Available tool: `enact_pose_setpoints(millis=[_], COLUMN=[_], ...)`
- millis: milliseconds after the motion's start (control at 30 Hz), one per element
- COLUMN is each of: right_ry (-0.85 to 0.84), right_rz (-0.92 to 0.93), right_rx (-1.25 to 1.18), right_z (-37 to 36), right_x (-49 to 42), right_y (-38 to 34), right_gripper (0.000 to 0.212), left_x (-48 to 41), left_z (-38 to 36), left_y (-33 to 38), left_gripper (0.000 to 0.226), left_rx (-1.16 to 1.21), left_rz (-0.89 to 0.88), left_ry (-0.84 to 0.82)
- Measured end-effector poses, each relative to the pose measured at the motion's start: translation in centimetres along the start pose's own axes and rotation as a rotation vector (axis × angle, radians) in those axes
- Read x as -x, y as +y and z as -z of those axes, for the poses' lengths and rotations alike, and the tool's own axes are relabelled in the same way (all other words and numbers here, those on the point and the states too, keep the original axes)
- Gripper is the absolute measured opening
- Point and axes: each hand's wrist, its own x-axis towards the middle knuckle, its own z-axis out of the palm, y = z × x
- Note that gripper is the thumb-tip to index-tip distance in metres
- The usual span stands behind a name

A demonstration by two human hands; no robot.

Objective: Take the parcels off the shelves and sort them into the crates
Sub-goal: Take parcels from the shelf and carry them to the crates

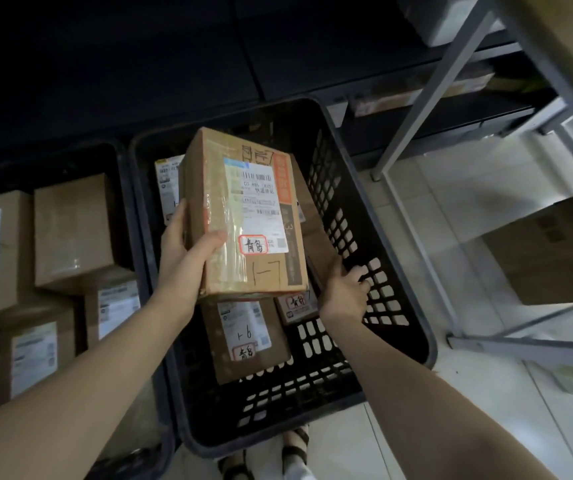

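My left hand grips a brown cardboard parcel with a white label and a red-outlined sticker, held above the black perforated crate. My right hand reaches into that crate beside the parcel's lower right corner, fingers spread, holding nothing. In the crate lie other parcels: one labelled box below the held one, a small box next to my right hand, and a labelled one at the back left, partly hidden.
A second black crate on the left holds several brown boxes. A grey metal shelf frame stands to the right with a cardboard box on a low level. White tiled floor lies between them.
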Motion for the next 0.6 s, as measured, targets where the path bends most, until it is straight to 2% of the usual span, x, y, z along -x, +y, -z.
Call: enact_pose_setpoints(millis=[100, 200, 333, 433, 500, 567, 600], right_ry=[0.004, -0.044, -0.157, -0.174, -0.098, -0.028, -0.067], right_rz=[-0.002, 0.011, 0.019, 0.05, 0.117, 0.22, 0.253], right_rx=[0.171, 0.315, 0.362, 0.285, 0.184, -0.098, -0.338], right_z=[-0.5, -1.4, -1.2, 0.4, 1.8, 3.7, 4.9], right_x=[-0.5, -0.7, -0.7, 0.4, 1.3, 2.0, 2.4], right_y=[0.6, 0.9, 0.7, 0.4, -0.1, -1.2, -2.0], right_gripper=[0.073, 0.057, 0.059, 0.049, 0.035, 0.023, 0.023], left_x=[-0.3, -0.2, 0.1, 0.8, 1.5, 2.4, 2.8], left_z=[-0.1, -0.4, -0.1, 0.3, 0.5, 0.9, 1.1], left_y=[-0.5, -0.6, -0.6, -0.1, 0.4, 1.2, 1.7], left_gripper=[0.077, 0.056, 0.059, 0.065, 0.067, 0.066, 0.065], left_rx=[0.037, 0.062, 0.063, 0.079, 0.093, 0.118, 0.133], left_rz=[-0.012, -0.033, -0.039, -0.023, -0.01, -0.009, -0.01], left_ry=[-0.004, 0.015, 0.018, 0.013, 0.018, 0.017, 0.016])
